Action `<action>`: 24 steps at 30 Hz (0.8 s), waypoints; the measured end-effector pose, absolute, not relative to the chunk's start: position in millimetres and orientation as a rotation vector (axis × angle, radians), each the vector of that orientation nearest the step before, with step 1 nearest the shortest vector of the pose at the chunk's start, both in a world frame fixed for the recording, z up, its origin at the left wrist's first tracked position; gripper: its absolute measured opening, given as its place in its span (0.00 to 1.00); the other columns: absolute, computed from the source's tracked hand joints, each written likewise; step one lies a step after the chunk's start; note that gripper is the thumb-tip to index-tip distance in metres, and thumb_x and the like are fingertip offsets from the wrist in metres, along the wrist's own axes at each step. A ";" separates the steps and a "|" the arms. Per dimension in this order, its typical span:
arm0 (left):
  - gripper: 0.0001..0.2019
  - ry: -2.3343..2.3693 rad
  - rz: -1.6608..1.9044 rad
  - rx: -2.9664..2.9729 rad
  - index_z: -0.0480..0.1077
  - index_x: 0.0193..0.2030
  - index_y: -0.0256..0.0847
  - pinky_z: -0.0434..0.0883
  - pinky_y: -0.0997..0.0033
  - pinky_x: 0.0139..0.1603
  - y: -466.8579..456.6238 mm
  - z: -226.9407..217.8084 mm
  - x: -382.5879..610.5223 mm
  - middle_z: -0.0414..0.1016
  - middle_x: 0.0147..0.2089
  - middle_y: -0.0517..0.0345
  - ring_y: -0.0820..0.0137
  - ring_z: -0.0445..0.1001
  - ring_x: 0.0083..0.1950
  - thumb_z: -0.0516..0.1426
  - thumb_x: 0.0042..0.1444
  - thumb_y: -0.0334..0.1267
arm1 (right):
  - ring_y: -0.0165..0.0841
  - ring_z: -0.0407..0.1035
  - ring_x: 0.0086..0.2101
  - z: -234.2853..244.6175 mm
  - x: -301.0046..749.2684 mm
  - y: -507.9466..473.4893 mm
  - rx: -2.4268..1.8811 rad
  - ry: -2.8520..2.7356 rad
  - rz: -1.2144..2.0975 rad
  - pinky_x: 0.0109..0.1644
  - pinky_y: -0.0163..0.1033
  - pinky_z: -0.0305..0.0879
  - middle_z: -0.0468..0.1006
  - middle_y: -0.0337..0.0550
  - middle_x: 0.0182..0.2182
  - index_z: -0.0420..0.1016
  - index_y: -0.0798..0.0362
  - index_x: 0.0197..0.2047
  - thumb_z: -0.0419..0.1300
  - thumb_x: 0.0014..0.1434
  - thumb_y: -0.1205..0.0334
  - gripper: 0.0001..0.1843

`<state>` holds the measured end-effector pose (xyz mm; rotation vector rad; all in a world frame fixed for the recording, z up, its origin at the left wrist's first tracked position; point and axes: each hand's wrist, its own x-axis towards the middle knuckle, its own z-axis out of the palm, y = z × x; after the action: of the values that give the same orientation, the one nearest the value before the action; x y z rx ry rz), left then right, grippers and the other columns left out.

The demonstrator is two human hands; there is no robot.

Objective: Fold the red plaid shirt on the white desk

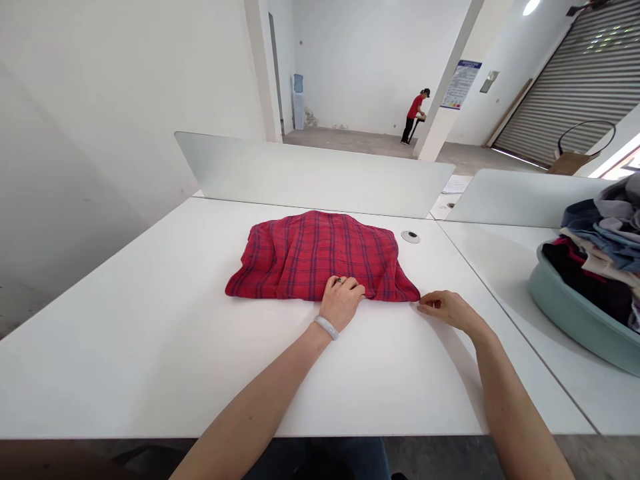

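Red plaid garment (pixel 320 257): one, folded into a rough bundle, is lying flat on the white table (pixel 125 333), near the middle, with its near edge toward the person. The left hand (pixel 341 301) is resting palm-down on that near edge, fingers together and slightly curled over the cloth; it is not clearly gripping, and a pinch cannot be ruled out from this view. The left forearm is reaching in from the lower left, with one ring (pixel 340 281) on a finger and one pale bangle (pixel 326 327) on the wrist. The right hand (pixel 443 308) is open and loose, palm down, lying on the table with its fingertips (pixel 423 302) just beside the garment's right corner; it is holding nothing. The right forearm is angling in from the lower right.

One round grommet (pixel 410 237) is sitting in the table just beyond the garment. Two pale divider panels (pixel 310 173) are standing along the far table edges. To the right, one teal basin (pixel 565 320) is sitting on the adjoining table, holding a heap of mixed clothes (pixel 595 260). Far back, one co-worker (pixel 415 113) in a red top is standing and working at a dark stand, well apart.
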<state>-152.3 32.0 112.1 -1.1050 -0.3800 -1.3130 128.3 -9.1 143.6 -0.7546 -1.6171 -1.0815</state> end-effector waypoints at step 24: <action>0.08 -0.351 -1.344 -1.058 0.71 0.37 0.43 0.59 0.63 0.50 26.5 110.4 -152.3 0.73 0.39 0.59 0.68 0.68 0.42 0.51 0.64 0.36 | 0.34 0.66 0.29 150.8 117.8 2.3 -0.533 -1.272 -1.296 0.34 0.38 0.57 0.75 0.45 0.29 0.67 0.52 0.29 0.41 0.61 0.61 0.16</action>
<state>-152.3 26.5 110.4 -1.0580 -0.3513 -1.3440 117.8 2.3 150.8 -0.5326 -1.2721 -1.2957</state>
